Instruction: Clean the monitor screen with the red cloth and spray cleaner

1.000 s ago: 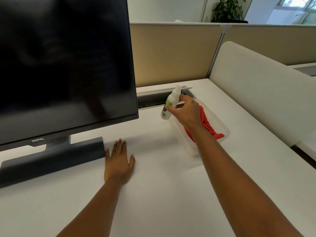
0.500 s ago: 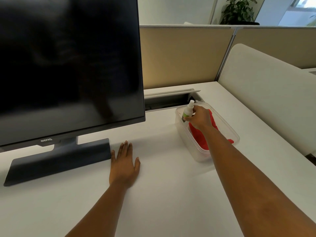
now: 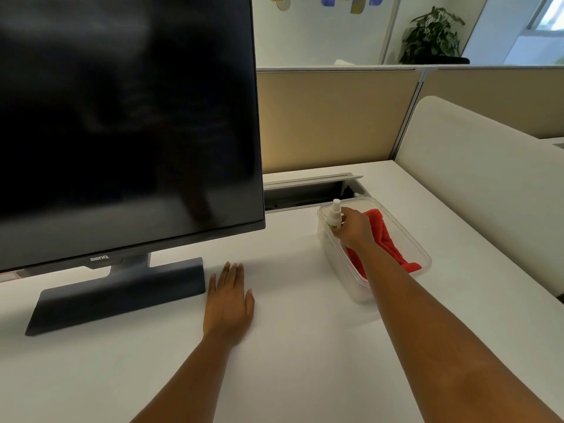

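Note:
A large black monitor (image 3: 122, 123) with a dark screen stands on its grey base at the left of the white desk. To its right sits a clear plastic tub (image 3: 424, 254) with a red cloth (image 3: 384, 236) lying in it. My right hand (image 3: 355, 228) is inside the tub's far left corner, shut on a small white spray bottle (image 3: 333, 216) held upright. My left hand (image 3: 229, 300) lies flat on the desk, fingers apart, just right of the monitor base.
An open cable trough (image 3: 305, 193) runs behind the tub. Beige partition panels (image 3: 332, 117) close the back of the desk, and a white curved divider (image 3: 476, 178) closes the right side. A potted plant (image 3: 432, 35) stands beyond the partition.
My right hand has carried the spray bottle from above the desk down into the tub and turned it upright. The left hand has stayed flat on the desk.

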Tool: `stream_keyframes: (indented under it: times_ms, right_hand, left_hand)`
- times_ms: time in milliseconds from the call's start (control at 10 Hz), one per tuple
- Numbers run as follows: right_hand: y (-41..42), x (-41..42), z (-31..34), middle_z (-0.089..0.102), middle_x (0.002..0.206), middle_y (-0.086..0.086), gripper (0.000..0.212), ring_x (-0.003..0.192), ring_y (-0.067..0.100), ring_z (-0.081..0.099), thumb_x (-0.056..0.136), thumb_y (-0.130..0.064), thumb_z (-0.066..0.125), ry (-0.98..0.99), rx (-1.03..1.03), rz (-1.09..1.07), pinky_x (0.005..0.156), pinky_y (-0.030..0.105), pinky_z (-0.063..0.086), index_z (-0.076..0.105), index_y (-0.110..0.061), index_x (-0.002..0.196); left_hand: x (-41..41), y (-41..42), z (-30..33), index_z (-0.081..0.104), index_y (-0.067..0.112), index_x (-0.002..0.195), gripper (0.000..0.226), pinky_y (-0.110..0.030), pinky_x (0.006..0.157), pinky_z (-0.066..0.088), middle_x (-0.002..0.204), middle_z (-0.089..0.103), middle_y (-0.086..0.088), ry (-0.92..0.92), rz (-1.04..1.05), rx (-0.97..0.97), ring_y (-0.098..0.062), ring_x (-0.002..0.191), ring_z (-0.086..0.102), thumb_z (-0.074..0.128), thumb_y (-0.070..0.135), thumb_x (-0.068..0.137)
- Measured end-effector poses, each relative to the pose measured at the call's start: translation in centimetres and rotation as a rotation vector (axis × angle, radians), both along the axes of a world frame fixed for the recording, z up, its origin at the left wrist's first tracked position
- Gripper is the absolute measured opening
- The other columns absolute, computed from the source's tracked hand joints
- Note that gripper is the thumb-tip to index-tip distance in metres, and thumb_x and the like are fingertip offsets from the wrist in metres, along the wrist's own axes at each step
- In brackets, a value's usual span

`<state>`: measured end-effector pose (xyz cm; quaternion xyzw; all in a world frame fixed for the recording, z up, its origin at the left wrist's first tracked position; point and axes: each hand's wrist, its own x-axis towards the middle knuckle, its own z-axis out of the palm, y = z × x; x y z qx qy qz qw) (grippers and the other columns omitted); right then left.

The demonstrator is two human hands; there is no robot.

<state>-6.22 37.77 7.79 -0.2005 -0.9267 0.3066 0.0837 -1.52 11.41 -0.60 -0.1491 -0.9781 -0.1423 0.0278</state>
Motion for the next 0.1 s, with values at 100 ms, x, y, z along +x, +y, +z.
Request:
stream_keyframes:
  times_ms: [100]
  right_hand:
    - [-0.03,0.41,0.56,0.055,0.129,0.015,0.054,0.112,0.031,0.054,0.086,-0.02,0.062,-0.024,0.0,0.002,0.095,0.035,0.043,0.04,-0.006,0.134]
  left_hand:
    - [-0.05,0.77,1.55,-0.003,0.014,0.143,0.057,-0.03,0.11,-0.014,0.156,0.002,-0.005,0.071,-0.05,0.021,-0.018,0.143,-0.004,0.022,0.031,0.095]
